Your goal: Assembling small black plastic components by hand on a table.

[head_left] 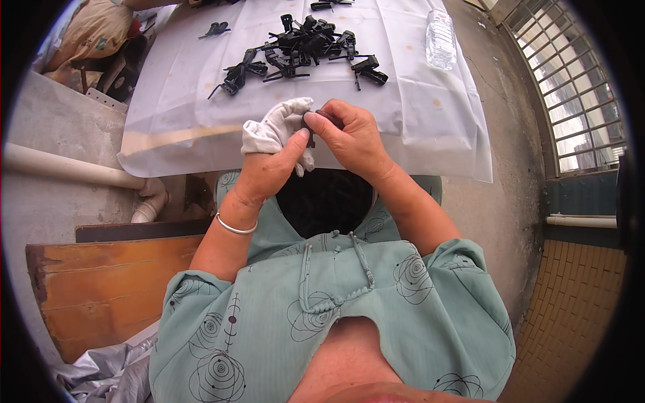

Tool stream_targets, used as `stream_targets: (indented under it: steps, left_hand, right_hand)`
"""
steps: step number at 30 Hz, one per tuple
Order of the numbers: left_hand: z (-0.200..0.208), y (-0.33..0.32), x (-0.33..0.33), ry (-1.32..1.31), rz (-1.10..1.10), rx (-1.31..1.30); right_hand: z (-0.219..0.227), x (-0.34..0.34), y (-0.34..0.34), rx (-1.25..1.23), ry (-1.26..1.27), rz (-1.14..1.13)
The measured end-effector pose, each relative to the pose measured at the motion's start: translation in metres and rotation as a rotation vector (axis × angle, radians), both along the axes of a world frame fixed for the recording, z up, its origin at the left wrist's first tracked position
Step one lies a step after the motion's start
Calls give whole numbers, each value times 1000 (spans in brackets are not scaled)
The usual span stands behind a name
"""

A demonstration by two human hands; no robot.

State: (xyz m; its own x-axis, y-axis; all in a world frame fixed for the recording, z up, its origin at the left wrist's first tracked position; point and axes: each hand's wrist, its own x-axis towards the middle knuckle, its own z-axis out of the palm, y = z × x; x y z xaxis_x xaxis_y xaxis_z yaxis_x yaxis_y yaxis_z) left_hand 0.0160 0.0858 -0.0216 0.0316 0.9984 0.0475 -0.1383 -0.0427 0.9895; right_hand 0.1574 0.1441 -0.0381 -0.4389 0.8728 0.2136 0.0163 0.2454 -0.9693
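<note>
Over the table's near edge, my two hands meet around a small black plastic part point(311, 140). My left hand point(275, 144), in a white glove point(269, 127) that leaves the thumb bare, is closed on the part from the left. The bare right hand point(353, 136) pinches its upper end between thumb and fingers. Most of the part is hidden by the fingers. Just beyond lies a loose heap of black plastic parts point(309, 41) with thin prongs, and a smaller cluster point(235, 75) sits to its left.
White sheeting covers the table point(437, 127). A clear plastic bottle point(441, 41) lies at the far right. Between my knees is a dark opening point(326, 201), its contents unclear. A pipe point(74, 164) and a wooden board point(121, 282) are at left; a barred window point(571, 87) is at right.
</note>
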Motion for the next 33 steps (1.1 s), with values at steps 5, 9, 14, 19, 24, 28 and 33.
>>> stream_targets:
  steps: [5, 9, 14, 19, 24, 28, 33]
  left_hand:
    - [-2, -3, 1, 44, 95, 29]
    - [-21, 2, 1, 320, 182, 192]
    - [-27, 2, 4, 671, 274, 428]
    - [-27, 4, 3, 227, 203, 325]
    - [-9, 1, -8, -112, 47, -21]
    - [-13, 3, -7, 4, 86, -22]
    - [1, -2, -1, 196, -48, 44]
  right_hand:
    - [-4, 2, -6, 113, 21, 66]
    - [0, 0, -7, 219, -140, 74]
    - [-11, -4, -10, 60, -102, 39]
    - [-8, 3, -6, 1, -10, 125]
    - [-11, 22, 3, 160, -290, 136]
    - [-10, 24, 6, 416, -168, 78]
    - [0, 16, 3, 109, -146, 140]
